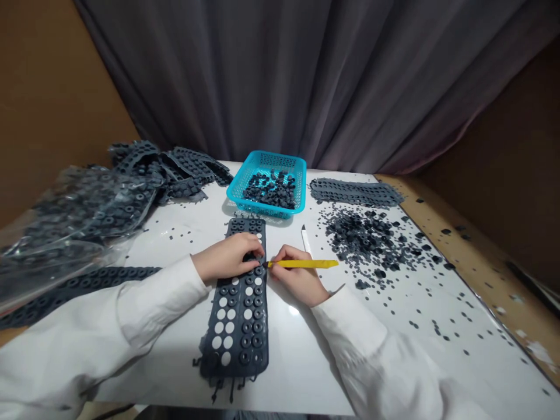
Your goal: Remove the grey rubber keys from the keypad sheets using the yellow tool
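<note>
A long dark rubber sheet of moulded ring-shaped washers lies lengthwise in front of me on the white table. White round gaps show where some spots in it are open. My left hand rests across its upper half, fingers curled and gripping it at a washer near the right edge. In my right hand is a yellow craft knife, held like a pen. Its dark tip meets the sheet beside my left fingertips, which partly hide the spot.
A blue basket holds loose black washers. Right of it lie another sheet, a pile of black bits and a white knife. More sheets and a clear plastic bag of them crowd the left.
</note>
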The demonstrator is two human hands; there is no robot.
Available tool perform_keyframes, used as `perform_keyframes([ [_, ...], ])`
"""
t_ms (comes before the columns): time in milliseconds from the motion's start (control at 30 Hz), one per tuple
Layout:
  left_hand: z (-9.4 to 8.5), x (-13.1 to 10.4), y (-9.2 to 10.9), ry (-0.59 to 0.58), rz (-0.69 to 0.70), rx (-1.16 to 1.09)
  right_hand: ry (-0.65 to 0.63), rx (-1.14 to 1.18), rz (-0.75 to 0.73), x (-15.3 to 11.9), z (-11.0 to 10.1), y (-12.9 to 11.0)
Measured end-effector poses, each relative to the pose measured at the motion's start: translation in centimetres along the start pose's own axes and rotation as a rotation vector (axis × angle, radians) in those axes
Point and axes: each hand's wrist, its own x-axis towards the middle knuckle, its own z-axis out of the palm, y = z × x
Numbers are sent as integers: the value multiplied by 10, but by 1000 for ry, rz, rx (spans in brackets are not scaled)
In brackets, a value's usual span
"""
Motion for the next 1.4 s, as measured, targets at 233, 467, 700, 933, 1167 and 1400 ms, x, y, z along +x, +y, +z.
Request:
perform_keyframes([
  [233,-4,7,13,-140,55,261,13,-182,-16,1,4,-13],
  [467,22,0,21,-38,199,700,-12,-99,-5,2,0,-5],
  [700,31,-8,14,38,212,701,11,-191,-30,2,1,-7],
  [933,17,-14,-7,367,-172,-28,11,-146,-1,1,3,-4],
  [1167,0,-19,-4,406,-401,-618,1,101,76,-1,-2,-5],
  [1400,-1,-15,9,173,-251,-400,-61,-3,56,-3,-1,-6],
])
